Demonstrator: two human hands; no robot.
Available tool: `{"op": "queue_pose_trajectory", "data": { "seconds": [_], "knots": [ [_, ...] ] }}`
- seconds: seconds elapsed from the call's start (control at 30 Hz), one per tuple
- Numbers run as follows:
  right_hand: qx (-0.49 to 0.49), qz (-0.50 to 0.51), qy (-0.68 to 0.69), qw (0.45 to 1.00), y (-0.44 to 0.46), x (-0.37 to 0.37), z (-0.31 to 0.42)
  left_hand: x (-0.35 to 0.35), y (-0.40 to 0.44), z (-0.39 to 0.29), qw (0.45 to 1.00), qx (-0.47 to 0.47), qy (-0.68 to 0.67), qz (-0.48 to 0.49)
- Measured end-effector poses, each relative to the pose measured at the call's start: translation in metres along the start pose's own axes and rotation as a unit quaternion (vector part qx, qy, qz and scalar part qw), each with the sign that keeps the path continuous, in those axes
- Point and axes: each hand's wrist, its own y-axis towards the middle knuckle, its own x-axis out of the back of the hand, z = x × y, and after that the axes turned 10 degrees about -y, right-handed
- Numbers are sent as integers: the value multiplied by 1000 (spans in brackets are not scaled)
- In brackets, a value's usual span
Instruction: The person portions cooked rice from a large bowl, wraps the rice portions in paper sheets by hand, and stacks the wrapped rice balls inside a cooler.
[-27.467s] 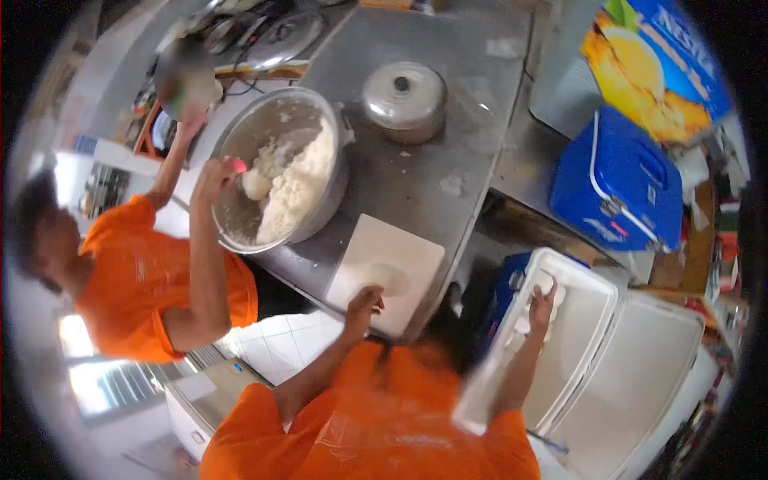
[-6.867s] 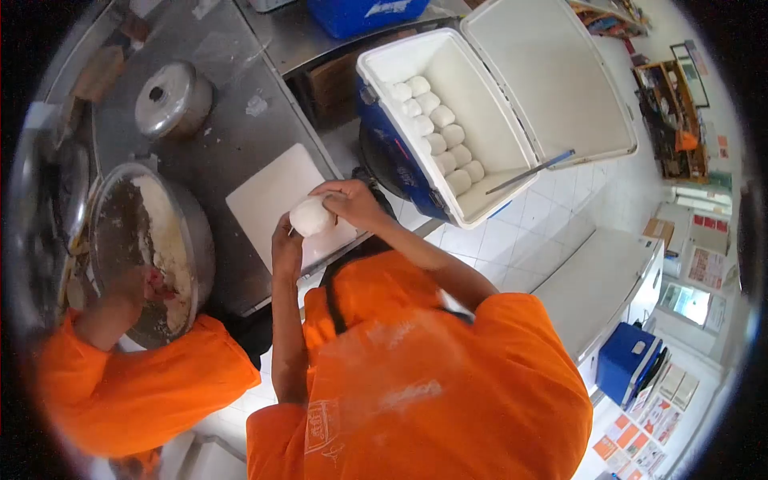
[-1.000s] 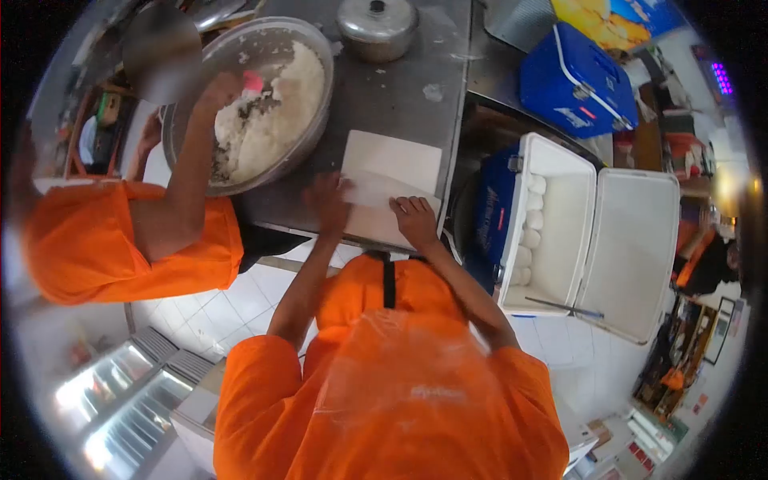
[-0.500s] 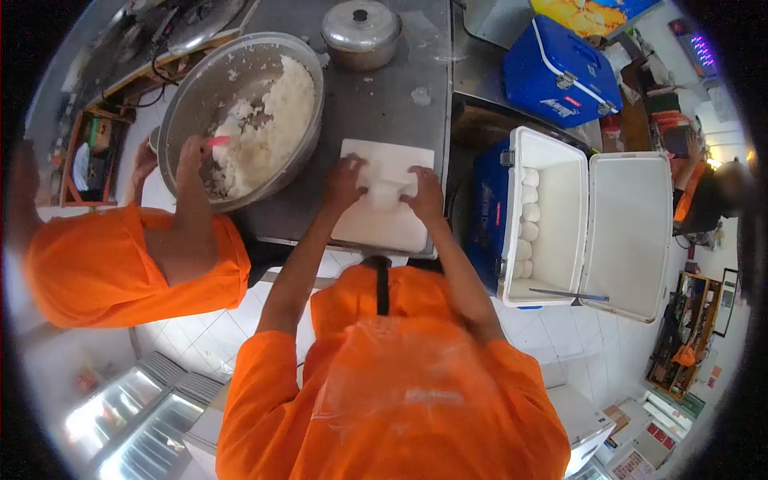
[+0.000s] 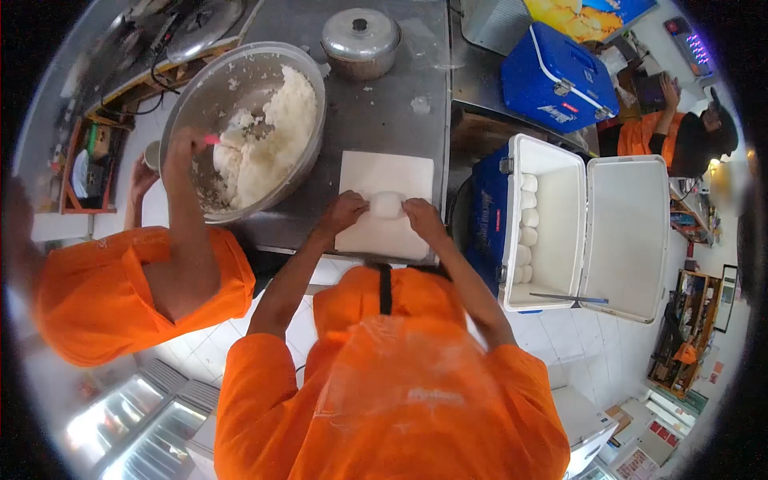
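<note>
A rounded white packet (image 5: pixel 387 206), apparently rice wrapped in a thin white sheet, lies on a stack of white sheets (image 5: pixel 389 170) on the metal counter. My left hand (image 5: pixel 346 213) is closed on the packet's left end, fingers pinched together. At the opposite end, my right hand (image 5: pixel 423 218) pinches the wrapping in the same way. To the left stands a large metal basin (image 5: pixel 184 120) with a mound of white rice (image 5: pixel 286 120). Similar white packets (image 5: pixel 528 218) sit in a row inside an open cooler (image 5: pixel 552 302) on my right.
A co-worker in an orange shirt (image 5: pixel 144 288) reaches into the basin with a pink-handled utensil (image 5: pixel 211 139). A lidded pot (image 5: pixel 361 44) stands at the back of the counter. Beyond the open cooler is a closed blue cooler (image 5: pixel 552 76). Another person (image 5: pixel 676 132) is at far right.
Both my hands have come closer to me and now pinch the packet's ends. The packet looks rounder and more closed. The person at far right has moved further into view.
</note>
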Motion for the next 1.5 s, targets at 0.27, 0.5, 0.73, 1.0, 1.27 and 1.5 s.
{"op": "queue_pose_trajectory", "data": {
  "seconds": [0.27, 0.5, 0.73, 1.0, 1.27, 1.5],
  "knots": [
    [-108, 168, -45, 979, 52, 2, -17, 11, 43, -18, 964, 257, -53, 38],
    [-264, 141, 556, 775, 15, 37, 24, 10, -11, -46, 810, 202, -551, -11],
    [-337, 14, 522, 784, 5, 58, 43, -28, 6, -80, 647, 253, -716, -68],
    [-316, -110, 535, 776, -2, 97, 38, -22, 41, -115, 749, 291, -595, -29],
    [-202, -90, 382, 897, 21, 129, 64, 3, 77, -147, 689, 318, -648, -59],
    [-274, -398, 201, 852, 74, 89, 68, -18, 105, -179, 667, 287, -601, -334]
  ]
}}
